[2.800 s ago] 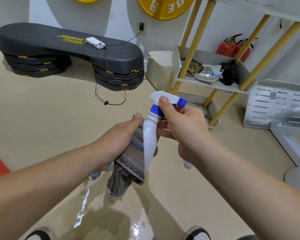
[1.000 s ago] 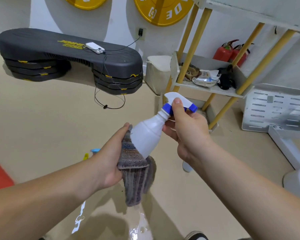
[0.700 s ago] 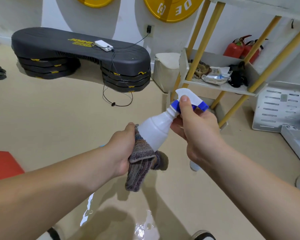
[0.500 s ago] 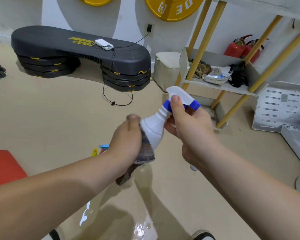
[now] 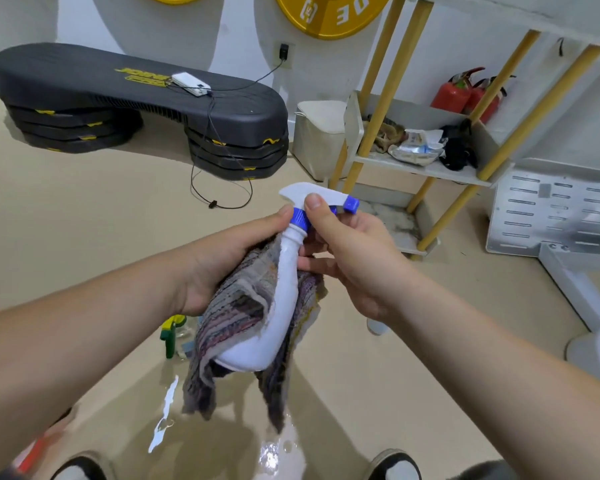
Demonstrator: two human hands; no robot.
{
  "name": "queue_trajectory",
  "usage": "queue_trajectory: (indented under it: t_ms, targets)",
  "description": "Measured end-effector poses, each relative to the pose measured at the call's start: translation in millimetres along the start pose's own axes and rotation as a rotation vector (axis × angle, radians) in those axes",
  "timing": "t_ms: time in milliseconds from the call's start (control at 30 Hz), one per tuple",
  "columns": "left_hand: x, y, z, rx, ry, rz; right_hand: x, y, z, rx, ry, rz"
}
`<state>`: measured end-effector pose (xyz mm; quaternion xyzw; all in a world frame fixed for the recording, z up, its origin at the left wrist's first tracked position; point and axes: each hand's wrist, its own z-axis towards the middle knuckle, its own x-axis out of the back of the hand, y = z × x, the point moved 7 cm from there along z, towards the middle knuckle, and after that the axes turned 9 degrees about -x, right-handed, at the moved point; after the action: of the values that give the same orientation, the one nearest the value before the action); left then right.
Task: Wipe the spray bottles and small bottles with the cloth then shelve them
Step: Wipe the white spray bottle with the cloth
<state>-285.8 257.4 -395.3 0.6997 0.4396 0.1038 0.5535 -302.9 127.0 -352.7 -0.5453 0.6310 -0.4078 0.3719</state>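
Head view: bottle (image 5: 286, 296), white, is in the air over the floor (image 5: 84, 220). Both hands hold it at mid-frame, in front of the shelf (image 5: 426, 172) and well apart from it. Spray head is up and away from the camera, base down and towards it, body tilted. Blue collar, blue nozzle tip, nozzle points right.

Left hand (image 5: 219, 261): fingers curled round the cloth (image 5: 229, 320), gripping it against the bottle's left side. Thumb tip sits up by the blue collar. Cloth is striped grey-purple and wraps the body from the left and behind. Its loose ends hang below the base. The front strip of the body is bare.

Right hand (image 5: 354, 265): grips the bottle at the neck, thumb on the collar just under the spray head. Fingers curl round the far side below the trigger.

Floor: green sprayer (image 5: 169, 336) below the left wrist, partly hidden by arm and cloth; can't tell more. Wet shine (image 5: 274, 455) between the two shoes (image 5: 394, 465) at the bottom edge.

Shelf's lower board carries clutter: crumpled packets and something black. Two red extinguishers (image 5: 454, 95) stand behind it. White bin (image 5: 317, 140) is just left of the shelf. Black step (image 5: 136, 95) is further left, with a white charger (image 5: 190, 84) on top and a cable to a wall socket. Yellow plate (image 5: 329, 15) on the wall.
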Motion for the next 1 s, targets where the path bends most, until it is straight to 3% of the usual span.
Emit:
queue_trajectory:
  t_ms: [133,300,533,733,900,1000]
  targets:
    - [-7,3,-3,-0.001,-0.057,0.059,-2,-3,-2,0.052,-0.007,-0.135]
    - [0,9,2,-0.122,0.094,0.169,6,3,-4,-0.006,-0.011,-0.14]
    - [5,9,6,-0.181,0.128,0.21,10,7,-2,-0.066,-0.068,-0.056]
    - [10,13,6,-0.333,0.186,0.428,13,5,2,0.015,0.072,-0.187]
    - [6,17,3,-0.355,0.184,0.336,3,8,3,-0.038,-0.084,-0.128]
    - [4,17,3,-0.341,0.177,0.312,7,9,4,-0.037,-0.055,-0.152]
